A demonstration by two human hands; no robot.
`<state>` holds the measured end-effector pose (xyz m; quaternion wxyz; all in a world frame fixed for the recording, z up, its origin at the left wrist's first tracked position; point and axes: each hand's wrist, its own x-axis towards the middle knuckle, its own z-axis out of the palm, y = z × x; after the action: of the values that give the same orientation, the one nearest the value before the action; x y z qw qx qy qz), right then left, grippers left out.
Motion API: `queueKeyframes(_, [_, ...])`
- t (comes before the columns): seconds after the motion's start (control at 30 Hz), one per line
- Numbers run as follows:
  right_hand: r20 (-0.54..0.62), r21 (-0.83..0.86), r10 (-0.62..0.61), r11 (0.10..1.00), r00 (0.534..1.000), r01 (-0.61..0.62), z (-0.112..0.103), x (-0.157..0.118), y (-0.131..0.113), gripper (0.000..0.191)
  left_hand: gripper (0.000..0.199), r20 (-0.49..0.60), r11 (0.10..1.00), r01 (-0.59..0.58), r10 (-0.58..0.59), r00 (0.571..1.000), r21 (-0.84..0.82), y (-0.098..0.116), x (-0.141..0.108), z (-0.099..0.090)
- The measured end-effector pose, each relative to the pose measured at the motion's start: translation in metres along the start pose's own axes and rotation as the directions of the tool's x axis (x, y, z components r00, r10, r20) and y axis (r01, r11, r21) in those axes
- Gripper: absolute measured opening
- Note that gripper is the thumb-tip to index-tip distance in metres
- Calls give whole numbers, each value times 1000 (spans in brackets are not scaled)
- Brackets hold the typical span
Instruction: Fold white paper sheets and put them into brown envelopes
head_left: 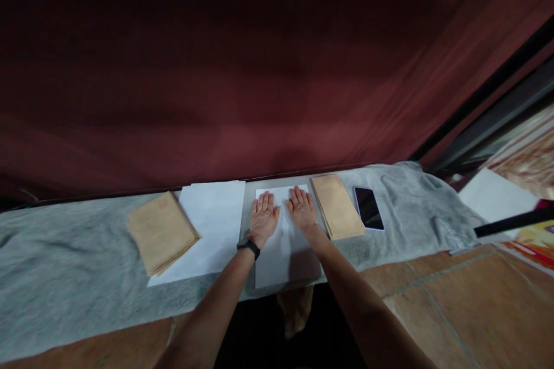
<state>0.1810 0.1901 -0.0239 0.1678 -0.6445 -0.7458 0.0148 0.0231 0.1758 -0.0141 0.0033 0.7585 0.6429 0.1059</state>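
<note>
Head view | grey cloth beneath | white sheet directly under the fingers | left envelope stack, right envelope stack on either side | left hand, right hand: fingers outstretched, gripping nothing | phone farther right

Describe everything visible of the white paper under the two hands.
The white paper looks thin, smooth and rectangular, with no readable marks; whether it is one sheet or several cannot be told. It lies flat on the grey cloth, a short edge toward the person, between other white paper and brown envelopes. The left hand and right hand rest palm-down on it; shadow darkens its near right part.
</note>
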Motion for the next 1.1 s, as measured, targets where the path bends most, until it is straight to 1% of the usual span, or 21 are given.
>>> queueKeyframes(0.23, [-2, -23, 84, 996, 996, -84, 3, 5, 4, 58, 61, -16, 999, 40, -40, 999, 3, -10, 5, 0])
queueKeyframes(0.43, [-65, -16, 135, 991, 989, -137, 6, 1, 1, 63, 61, -37, 993, 115, -116, 993, -16, -16, 6, 1])
queueKeyframes(0.67, [-164, 14, 169, 985, 972, -169, 9, -6, 1, 63, 59, -82, 974, 225, -228, 970, -39, -10, 7, 2])
queueKeyframes(0.8, [-132, 27, 191, 982, 973, -189, 8, -11, 2, 64, 59, -115, 962, 260, -269, 956, -86, -9, 4, 4])
queueKeyframes(0.97, [-190, 56, 164, 986, 968, -156, 6, -19, 3, 62, 58, -164, 958, 260, -278, 946, -124, -14, -5, 5])
queueKeyframes(1.1, [-169, 35, 157, 988, 973, -153, 3, -30, 3, 58, 58, -141, 959, 223, -248, 958, -176, -17, -14, -5])
